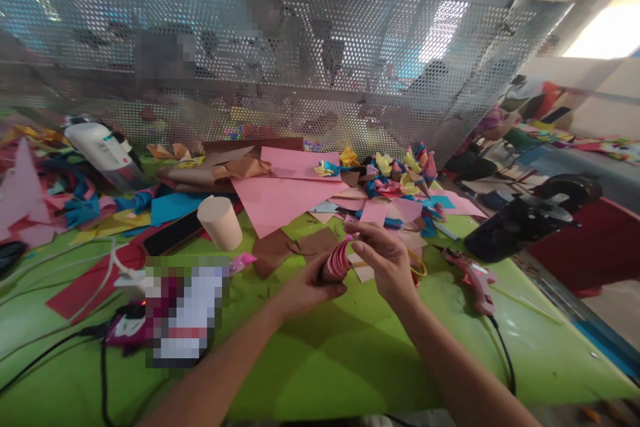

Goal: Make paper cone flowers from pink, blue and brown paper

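Above the front middle of the table, my left hand [306, 288] is closed around a small brown paper cone. Pink cord [338, 261] winds around the cone in several rings up to its tip. My right hand [384, 259] is at the tip, thumb and forefinger bent together around the pink cord's end; the exact contact is hard to make out. To the right of my right hand lies a pink hot glue gun [476, 283] with a black cable. Brown paper pieces [273, 252] lie just behind my left hand.
Pink paper sheets [290, 197] and crumpled paper flowers [395, 177] cover the back. A beige paper roll [220, 221], a blurred-out phone [187, 320], a power strip [127, 330] with cables and a white bottle [103, 153] are left. A black bottle [520, 223] lies right. A perforated metal screen [310, 67] stands behind.
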`<state>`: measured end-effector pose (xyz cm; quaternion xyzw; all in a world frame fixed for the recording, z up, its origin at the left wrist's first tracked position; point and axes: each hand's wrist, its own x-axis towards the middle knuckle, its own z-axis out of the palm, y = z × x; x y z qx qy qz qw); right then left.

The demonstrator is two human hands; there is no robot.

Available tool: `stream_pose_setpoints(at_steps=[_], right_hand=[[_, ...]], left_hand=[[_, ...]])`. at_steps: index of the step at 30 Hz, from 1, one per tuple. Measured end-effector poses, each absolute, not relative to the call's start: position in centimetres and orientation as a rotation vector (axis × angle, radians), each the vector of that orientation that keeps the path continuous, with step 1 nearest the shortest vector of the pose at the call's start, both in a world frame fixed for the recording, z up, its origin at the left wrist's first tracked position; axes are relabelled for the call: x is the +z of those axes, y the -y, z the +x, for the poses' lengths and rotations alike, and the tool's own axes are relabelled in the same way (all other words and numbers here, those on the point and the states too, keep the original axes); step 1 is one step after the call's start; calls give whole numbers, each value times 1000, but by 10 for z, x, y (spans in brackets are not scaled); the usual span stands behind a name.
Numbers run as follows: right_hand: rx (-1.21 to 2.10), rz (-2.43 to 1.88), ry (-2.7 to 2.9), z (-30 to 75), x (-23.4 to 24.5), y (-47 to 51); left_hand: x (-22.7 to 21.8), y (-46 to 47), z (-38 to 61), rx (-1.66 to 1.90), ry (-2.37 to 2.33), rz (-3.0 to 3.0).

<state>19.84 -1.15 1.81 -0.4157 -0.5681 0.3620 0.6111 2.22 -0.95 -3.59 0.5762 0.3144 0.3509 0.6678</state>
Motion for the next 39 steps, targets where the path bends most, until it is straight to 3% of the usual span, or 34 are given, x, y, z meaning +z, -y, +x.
stream_pose_setpoints(at_steps=[15,23,39], right_hand=[[877,-946,1312,197,16,11],[1248,-870,1106,197,15,7],[1331,-769,1023,193,3,4]], left_hand=[[-26,12,26,801,-890,1450],[-28,11,23,809,-732,1236],[-15,15,20,647,-603,1119]])
